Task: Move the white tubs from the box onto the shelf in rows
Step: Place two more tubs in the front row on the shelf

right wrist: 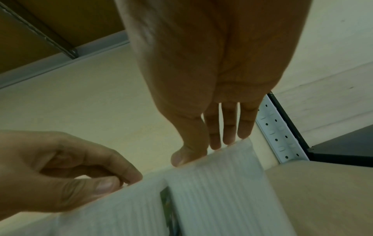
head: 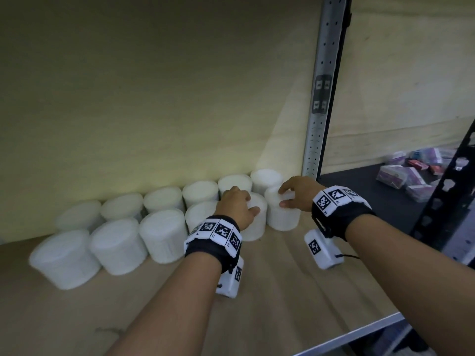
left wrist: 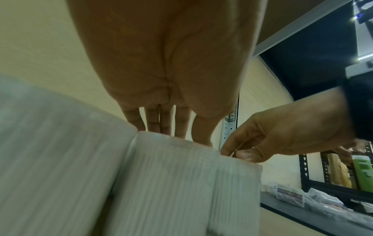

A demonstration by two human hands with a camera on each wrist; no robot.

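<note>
Pale wooden shelf [head: 295,291] against a cream back panel, perforated metal upright [head: 321,104] at the right, darker bay beyond with small coloured packets [head: 416,173]. Two rows of white tubs [head: 164,235] standing upright on the board: far row against the panel, near row touching in front of it. Placing step in hand, at the right end of the near row. Left hand [head: 237,206] on top of one tub [head: 254,222], fingers curled over the lid and thumb on the near edge; right hand [head: 298,192] gripping the rim of the end tub [head: 282,214] just beside it, fingers over the far side, thumb in front. Both tubs seemingly down on the shelf, the pair near-touching; box out of sight. Next move, as a judgement: nudging both flush with the row, letting go cleanly without tipping neighbours, then back for more. Tubs short, round, ribbed down the sides, flat-lidded, plain white, probably light and easily knocked.
</note>
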